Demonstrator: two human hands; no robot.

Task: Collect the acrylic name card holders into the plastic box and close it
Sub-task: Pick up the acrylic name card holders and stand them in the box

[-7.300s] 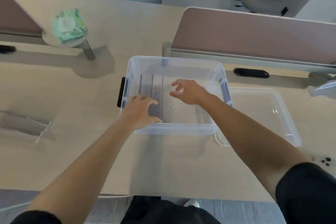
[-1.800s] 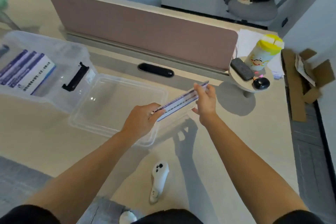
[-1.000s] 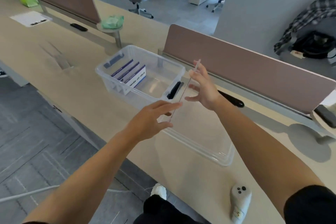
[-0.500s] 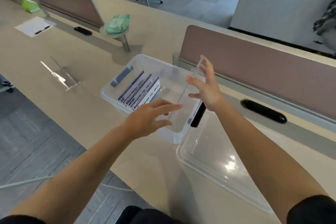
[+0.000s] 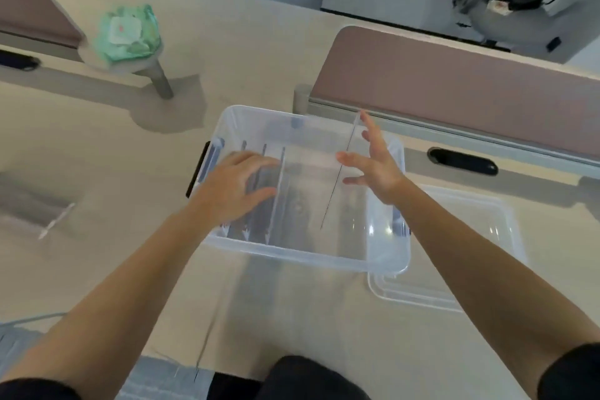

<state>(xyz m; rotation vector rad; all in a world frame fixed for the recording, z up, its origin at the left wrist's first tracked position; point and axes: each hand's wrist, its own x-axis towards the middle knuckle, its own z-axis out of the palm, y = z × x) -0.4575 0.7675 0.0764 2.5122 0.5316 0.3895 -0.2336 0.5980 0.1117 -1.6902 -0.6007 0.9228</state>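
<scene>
Moved: acrylic name card holder (image 5: 329, 204) off the right rim, now over plastic box (image 5: 302, 256) interior, right of ctr. L hand (image 5: 232, 193) off its near end, now on stacked holders (image 5: 259, 224).
Holder: clear, edge-on, running near-to-far. R hand (image 5: 376, 169) holds it, thumb on left face, spread fingers on right.
L hand: fingers loose on stacked holders' top edges, gripping nothing.
Stacked holders: upright, left part of box.
Box: clear, open, desk ctr; black latch (image 5: 194, 174) on left side.
Lid (image 5: 470, 256): flat on desk, just right of box.
Other: spare holder (image 5: 53, 221) on desk, well left; green wipes pack (image 5: 128, 31) far left; partition (image 5: 454, 88) far right.
</scene>
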